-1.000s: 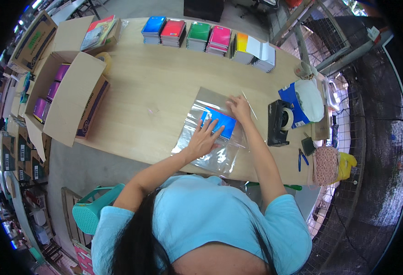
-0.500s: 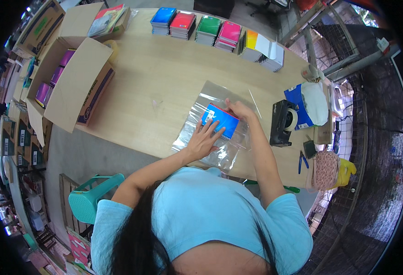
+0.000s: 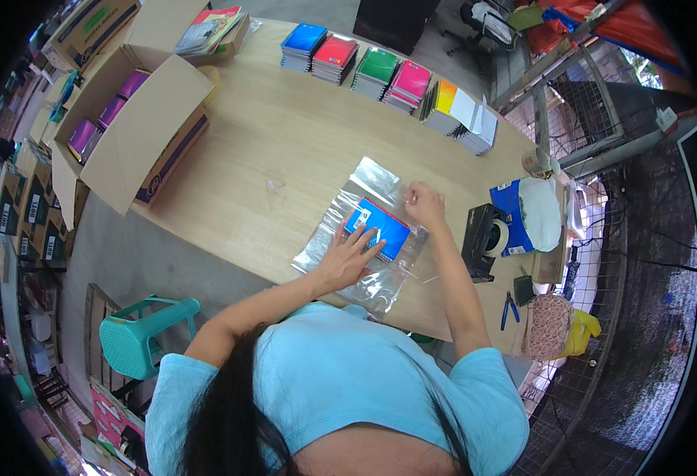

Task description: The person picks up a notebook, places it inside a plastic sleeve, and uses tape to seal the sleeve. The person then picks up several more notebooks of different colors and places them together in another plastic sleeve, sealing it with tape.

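A blue spiral notebook with a white label lies on a clear plastic sheet or bag near the front of the table. My left hand rests over the notebook's lower left part, its fingers spread and pressing down on the cover. Just past the notebook's upper right corner, at the plastic's right edge, is my right hand. Its fingers are curled in; whatever they may pinch is hidden.
Stacks of notebooks, among them a green one, line the far edge. An open cardboard box stands at left. On the right are a black tape dispenser, a blue-and-white pack and blue-handled pliers. A green stool stands lower left.
My right hand has moved off the notebook's top edge, outward to the right, and its fingers have curled. My left hand stays spread on the notebook. The whole view has shifted and tilted slightly.
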A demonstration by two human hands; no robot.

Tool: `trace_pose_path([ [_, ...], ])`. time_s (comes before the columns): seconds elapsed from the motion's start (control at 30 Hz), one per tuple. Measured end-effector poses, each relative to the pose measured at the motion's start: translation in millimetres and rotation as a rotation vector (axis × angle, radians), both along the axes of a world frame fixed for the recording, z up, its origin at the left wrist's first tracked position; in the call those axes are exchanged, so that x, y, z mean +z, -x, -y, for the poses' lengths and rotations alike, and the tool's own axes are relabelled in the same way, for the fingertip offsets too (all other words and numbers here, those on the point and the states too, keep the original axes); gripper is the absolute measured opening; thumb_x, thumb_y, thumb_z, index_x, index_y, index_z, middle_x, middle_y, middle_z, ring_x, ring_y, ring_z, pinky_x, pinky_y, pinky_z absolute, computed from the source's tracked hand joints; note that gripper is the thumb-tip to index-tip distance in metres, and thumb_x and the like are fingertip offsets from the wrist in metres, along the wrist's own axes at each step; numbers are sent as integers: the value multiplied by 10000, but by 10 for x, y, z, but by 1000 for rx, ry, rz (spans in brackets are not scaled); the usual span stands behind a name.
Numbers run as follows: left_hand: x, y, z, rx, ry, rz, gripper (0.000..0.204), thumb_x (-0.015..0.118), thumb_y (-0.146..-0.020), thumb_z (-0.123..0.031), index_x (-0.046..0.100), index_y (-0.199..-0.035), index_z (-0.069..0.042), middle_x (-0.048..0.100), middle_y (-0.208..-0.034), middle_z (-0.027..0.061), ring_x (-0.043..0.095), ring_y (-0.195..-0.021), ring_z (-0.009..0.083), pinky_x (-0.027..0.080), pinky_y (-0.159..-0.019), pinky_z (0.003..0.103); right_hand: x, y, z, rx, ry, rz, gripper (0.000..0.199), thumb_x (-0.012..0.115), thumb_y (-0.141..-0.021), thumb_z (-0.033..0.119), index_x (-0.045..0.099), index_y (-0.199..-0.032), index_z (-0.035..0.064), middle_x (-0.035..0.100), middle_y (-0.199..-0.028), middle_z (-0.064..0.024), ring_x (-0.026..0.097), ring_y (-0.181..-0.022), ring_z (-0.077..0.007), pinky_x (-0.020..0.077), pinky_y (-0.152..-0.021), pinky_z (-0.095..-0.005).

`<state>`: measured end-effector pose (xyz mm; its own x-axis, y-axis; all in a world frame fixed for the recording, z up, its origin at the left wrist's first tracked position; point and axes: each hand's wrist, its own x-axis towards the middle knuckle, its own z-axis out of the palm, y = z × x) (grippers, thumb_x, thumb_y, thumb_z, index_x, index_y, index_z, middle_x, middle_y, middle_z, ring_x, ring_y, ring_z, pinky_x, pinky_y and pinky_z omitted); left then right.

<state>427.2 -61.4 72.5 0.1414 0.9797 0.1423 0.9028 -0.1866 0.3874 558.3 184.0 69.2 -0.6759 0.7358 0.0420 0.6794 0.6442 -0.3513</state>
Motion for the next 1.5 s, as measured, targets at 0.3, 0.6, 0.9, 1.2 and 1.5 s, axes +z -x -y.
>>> trace_pose_path([
  [0.3,148,-52,-103,94,20,32,786,808,-741,-312,448,-1433,-218,379,-1441,206,336,-1360,434,216,-1089,682,312,222,-160,132,278,96,187,783,-674,168,709,-822,80,704,-853,-84,691,-841,-256,533,-701,-386],
  [0.6,174,-37,-83,64,-41,14,814,834,-712,-293,455,-1432,-298,324,-1460,308,303,-1380,470,200,-1126,634,289,83,744,139,-53,-197,144,678,-774,88,744,-902,81,630,-808,-134,640,-786,-313,515,-704,-408],
  [0.9,-260,-132,-171,106,-1,-120,432,534,-855,-112,594,-1282,-137,206,-1507,394,207,-1414,547,152,-1150,628,5,166,1206,-11,-175,-308,119,676,-768,60,740,-867,70,603,-779,-130,622,-748,-322,489,-661,-430],
  [1.2,-294,-194,-310,170,34,-235,578,556,-849,-190,478,-1341,104,132,-1518,411,173,-1406,573,124,-1135,652,-77,233,1311,-96,-208,-305,56,672,-758,59,709,-796,76,610,-807,-113,618,-782,-327,493,-682,-433],
  [1.5,-61,171,159,159,-26,88,515,642,-755,-120,598,-1255,-4,231,-1550,276,223,-1416,518,95,-1095,723,83,100,1581,61,-161,-141,350,671,-748,80,639,-1089,7,585,-1038,-144,562,-987,-345,492,-828,-429],
])
